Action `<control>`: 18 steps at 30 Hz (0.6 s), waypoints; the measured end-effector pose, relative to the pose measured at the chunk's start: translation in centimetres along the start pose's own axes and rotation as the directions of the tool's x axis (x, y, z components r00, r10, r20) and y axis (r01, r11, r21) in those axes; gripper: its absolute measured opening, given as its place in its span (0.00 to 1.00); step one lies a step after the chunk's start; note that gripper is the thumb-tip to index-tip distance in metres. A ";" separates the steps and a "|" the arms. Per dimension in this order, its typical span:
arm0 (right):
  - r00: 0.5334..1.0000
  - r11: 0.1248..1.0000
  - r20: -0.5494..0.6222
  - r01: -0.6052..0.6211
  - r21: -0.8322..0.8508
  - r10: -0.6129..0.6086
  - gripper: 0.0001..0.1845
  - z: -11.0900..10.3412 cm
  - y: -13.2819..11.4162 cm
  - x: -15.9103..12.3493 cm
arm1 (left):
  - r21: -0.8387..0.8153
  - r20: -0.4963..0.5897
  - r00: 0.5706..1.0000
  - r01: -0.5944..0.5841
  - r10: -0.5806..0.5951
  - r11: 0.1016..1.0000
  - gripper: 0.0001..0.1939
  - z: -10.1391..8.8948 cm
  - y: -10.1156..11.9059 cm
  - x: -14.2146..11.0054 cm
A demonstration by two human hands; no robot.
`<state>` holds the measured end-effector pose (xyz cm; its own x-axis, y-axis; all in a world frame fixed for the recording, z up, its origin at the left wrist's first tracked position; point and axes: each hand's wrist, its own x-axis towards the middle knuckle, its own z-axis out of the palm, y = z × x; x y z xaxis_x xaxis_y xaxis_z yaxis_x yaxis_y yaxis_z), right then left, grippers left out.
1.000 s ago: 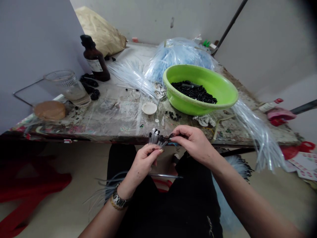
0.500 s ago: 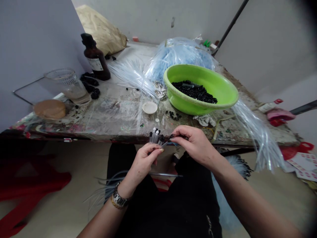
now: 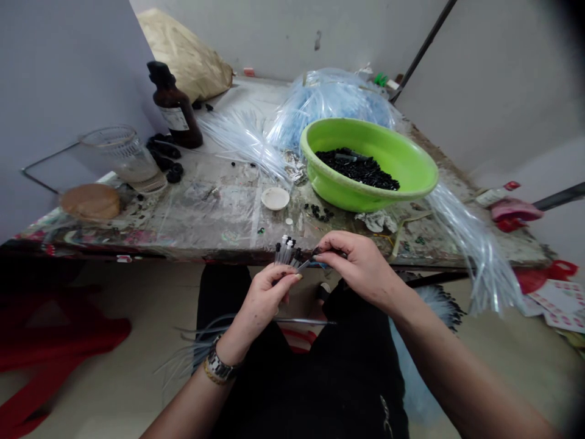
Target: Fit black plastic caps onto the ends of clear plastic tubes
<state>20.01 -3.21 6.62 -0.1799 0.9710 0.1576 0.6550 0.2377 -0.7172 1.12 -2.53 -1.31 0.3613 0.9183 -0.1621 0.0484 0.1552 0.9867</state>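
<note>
My left hand (image 3: 269,292) is closed around a bundle of thin clear plastic tubes (image 3: 284,253), whose upper ends carry small black and white caps. The tubes' long ends trail out below and to the left, over my lap. One tube leans out of the bundle to the right, its tip meeting the fingers of my right hand (image 3: 354,265). That hand is pinched on a small black cap (image 3: 315,252) at the tube's tip; its fingers partly hide it. Both hands are just in front of the table edge, above my lap.
A green basin (image 3: 370,164) of small black parts stands on the worn table (image 3: 205,213). Around it lie clear tube bundles (image 3: 338,103), a white lid (image 3: 275,198) and scattered black bits. At the left are a brown bottle (image 3: 176,116), a glass cup (image 3: 132,161) and a round wooden piece (image 3: 90,202).
Almost nothing differs. Both hands keep their places and grips, and the view has shifted very slightly.
</note>
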 end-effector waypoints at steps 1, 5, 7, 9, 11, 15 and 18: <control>1.000 1.000 0.002 0.001 -0.007 -0.001 0.08 0.0 0.0 0.0 | 0.000 0.002 1.000 -0.001 0.001 1.000 0.09 0.0 0.0 0.0; 1.000 0.999 0.006 0.014 -0.036 -0.013 0.08 0.1 0.2 -0.1 | 0.001 0.000 1.000 0.002 -0.002 1.000 0.09 0.1 0.0 0.1; 1.000 0.998 0.008 0.024 -0.053 -0.024 0.08 0.0 0.2 -0.1 | -0.008 -0.001 1.000 0.011 -0.011 1.000 0.10 0.2 -0.1 0.1; 0.999 0.997 0.010 0.035 -0.071 -0.035 0.08 0.0 0.2 -0.2 | -0.012 0.001 1.000 0.012 -0.012 1.000 0.10 0.2 -0.1 0.1; 0.999 0.995 0.017 0.045 -0.090 -0.043 0.08 0.0 0.1 -0.3 | -0.009 0.005 1.000 0.009 -0.009 1.000 0.11 0.2 0.0 0.0; 0.998 0.991 0.049 0.054 -0.126 -0.048 0.08 0.0 0.0 -0.4 | -0.005 0.014 1.000 0.008 -0.008 1.000 0.12 0.2 0.1 -0.1; 0.996 0.990 0.071 0.053 -0.134 -0.044 0.08 0.0 0.0 -0.4 | -0.007 0.016 1.000 0.007 -0.007 1.000 0.12 0.2 -0.1 -0.1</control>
<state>20.14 -3.62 6.56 -0.2602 0.9553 0.1401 0.7371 0.2903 -0.6103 1.26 -2.71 -1.35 0.3754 0.9113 -0.1690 0.0448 0.1643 0.9854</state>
